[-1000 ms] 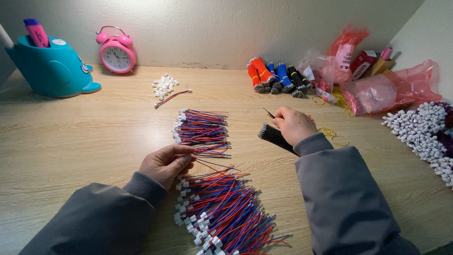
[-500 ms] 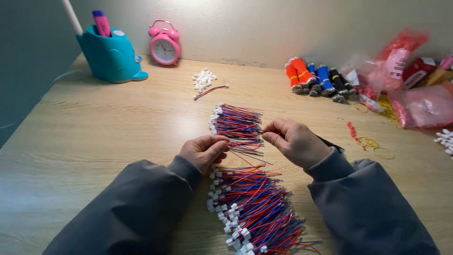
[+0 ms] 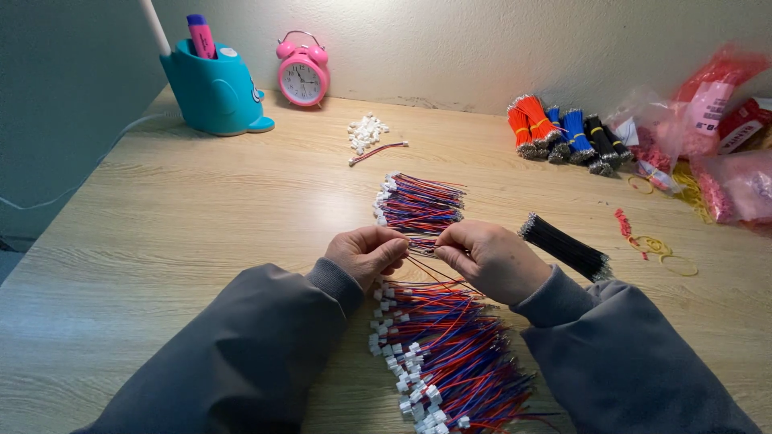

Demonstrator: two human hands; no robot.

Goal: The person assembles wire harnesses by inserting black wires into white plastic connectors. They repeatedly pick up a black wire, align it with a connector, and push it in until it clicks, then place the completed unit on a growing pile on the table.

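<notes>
While both hands pinch one red-and-blue wire lead [image 3: 422, 245] between them, left hand [image 3: 366, 253] and right hand [image 3: 486, 257] seem mid-sorting; next likely calls for laying it on the far bundle [image 3: 418, 205].

Red, blue and white on pale wood

The wire bundle [image 3: 420, 207] and the wire heap [image 3: 450, 354] at the surface's [image 3: 201, 241] near edge are red and blue with white plugs. The sleeves [image 3: 265, 354] are grey. A black wire bundle [image 3: 565, 247] lies beside them. Along the far edge stand a teal holder [image 3: 213, 92], a pink clock [image 3: 302, 74], loose white plugs [image 3: 367, 131], and orange, blue and black wire bundles [image 3: 563, 133]. Pink-red bags [image 3: 724, 153] fill the far right corner; the surface is light wood grain.
</notes>
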